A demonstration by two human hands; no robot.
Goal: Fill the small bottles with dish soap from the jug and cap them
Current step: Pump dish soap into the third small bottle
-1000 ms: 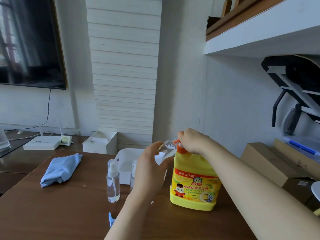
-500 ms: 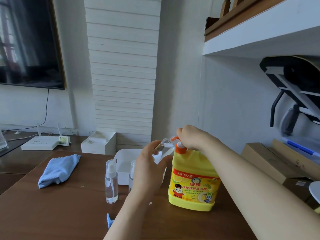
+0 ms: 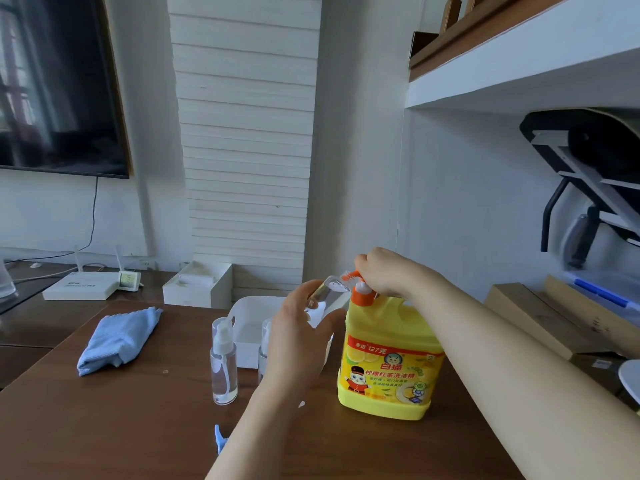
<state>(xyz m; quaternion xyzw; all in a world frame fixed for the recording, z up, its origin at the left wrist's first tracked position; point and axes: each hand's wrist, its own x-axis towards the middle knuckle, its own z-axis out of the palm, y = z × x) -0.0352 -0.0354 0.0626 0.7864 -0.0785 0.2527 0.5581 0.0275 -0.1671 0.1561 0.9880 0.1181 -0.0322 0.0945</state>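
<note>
A yellow dish soap jug (image 3: 389,362) with an orange pump top (image 3: 360,292) stands on the brown table (image 3: 104,420). My right hand (image 3: 388,271) rests closed on the pump head. My left hand (image 3: 298,341) holds a small clear bottle (image 3: 327,292) tilted, its mouth right at the pump's orange spout. A capped small spray bottle (image 3: 224,362) stands left of my left hand. Another small bottle (image 3: 265,344) is partly hidden behind that hand.
A white tray (image 3: 249,317) sits behind the bottles. A folded blue cloth (image 3: 119,341) lies at the left. A small blue object (image 3: 220,438) shows beside my left forearm. Cardboard boxes (image 3: 540,320) stand at the right, a white box (image 3: 197,284) and router (image 3: 81,289) behind.
The pump head has risen from its pressed-down position, with my right hand still on it. My left hand keeps the small bottle at the spout.
</note>
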